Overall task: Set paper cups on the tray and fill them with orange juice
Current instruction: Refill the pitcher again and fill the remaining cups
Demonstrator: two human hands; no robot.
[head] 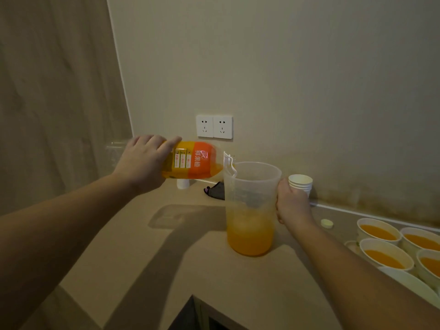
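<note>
Juice bottle (pixel 190 160) is gripped by the left hand (pixel 142 160), fingers wrapped round its base end; long axis lies near horizontal, 9-to-3, mouth over the pitcher (pixel 250 210) rim. Pitcher handle side is gripped by the right hand (pixel 291 203), the nearer hand. Pitcher is judged about a third full. Filled cups (pixel 378 232) sit at 4 o'clock from it, spare cup stack (pixel 300 183) at 1 o'clock, close by. Open counter (pixel 166 258) lies toward 7 o'clock; wall is tight behind.

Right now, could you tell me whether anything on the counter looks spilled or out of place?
No spill shows. A small pale bottle cap lies loose on the beige counter, right of the clear plastic pitcher; a dark crumpled item lies behind it.
</note>
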